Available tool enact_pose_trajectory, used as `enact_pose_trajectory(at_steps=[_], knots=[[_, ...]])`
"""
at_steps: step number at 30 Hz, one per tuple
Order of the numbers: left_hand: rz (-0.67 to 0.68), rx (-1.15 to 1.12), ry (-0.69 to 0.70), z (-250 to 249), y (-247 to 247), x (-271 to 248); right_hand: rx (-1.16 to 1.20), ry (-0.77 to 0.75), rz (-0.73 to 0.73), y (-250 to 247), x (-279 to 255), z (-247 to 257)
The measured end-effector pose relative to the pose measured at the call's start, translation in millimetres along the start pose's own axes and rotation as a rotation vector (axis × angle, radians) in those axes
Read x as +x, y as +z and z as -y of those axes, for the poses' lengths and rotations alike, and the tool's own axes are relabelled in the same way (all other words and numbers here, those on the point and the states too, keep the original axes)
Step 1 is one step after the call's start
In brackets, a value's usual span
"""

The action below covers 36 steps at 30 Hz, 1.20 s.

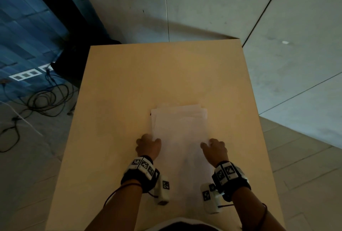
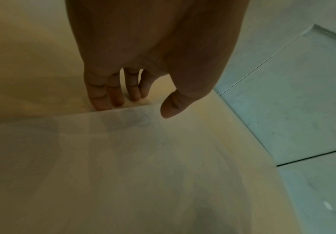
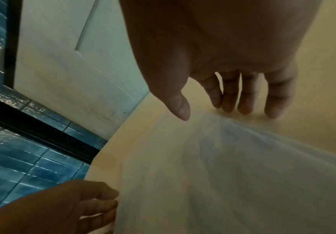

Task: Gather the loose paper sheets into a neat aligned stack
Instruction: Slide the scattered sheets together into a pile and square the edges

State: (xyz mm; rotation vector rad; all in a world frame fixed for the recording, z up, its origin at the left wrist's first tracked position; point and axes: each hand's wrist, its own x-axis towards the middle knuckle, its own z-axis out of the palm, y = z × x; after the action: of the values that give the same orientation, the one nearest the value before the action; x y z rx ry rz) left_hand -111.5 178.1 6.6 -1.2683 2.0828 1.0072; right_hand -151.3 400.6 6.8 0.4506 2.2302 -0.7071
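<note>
Lying on the tan table [image 1: 118, 86], lengthwise toward the body: paper sheets [image 1: 180, 138], white, piled but not squared, with several far corners fanned out at the top edge. No containers anywhere in view.

Flanking the pile, 1 on each long side: left hand [image 1: 148, 146] at the left edge, right hand [image 1: 214, 149] at the right edge, both near the pile's middle, wrists toward the near end. From the head view, thumbs lying on top of the sheets. From the left wrist view, fingers [image 2: 103, 98] pointing down, tips on the table right against the paper's edge, thumb [image 2: 173, 106] out over the sheets; so relaxed and unclenched, not curled round anything. From the right wrist view, much the same: fingers [image 3: 247, 101] extended down beside the paper's edge, thumb [image 3: 180, 107] above the sheets, nothing pinched. Cannot tell whether thumbs press or just hover.

Beyond the table: grey floor [image 1: 296, 64], dark cables [image 1: 42, 101] at the left.
</note>
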Motion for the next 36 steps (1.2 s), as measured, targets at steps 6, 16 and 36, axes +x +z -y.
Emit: enact_pose_trajectory(at_steps=[6,16,36], knots=[[-0.028,-0.003,-0.044,17.3,4.7,-11.3,0.005,0.049,0.005,1.5,-10.3,-9.1],[0.025,-0.032,0.017,48.5,13.7,-39.9,-0.011,0.033,0.020,10.3,-24.2,-31.9],[0.056,-0.025,0.059,34.0,-6.9,-33.7,0.007,0.013,-0.046,4.7,-6.7,-19.1]])
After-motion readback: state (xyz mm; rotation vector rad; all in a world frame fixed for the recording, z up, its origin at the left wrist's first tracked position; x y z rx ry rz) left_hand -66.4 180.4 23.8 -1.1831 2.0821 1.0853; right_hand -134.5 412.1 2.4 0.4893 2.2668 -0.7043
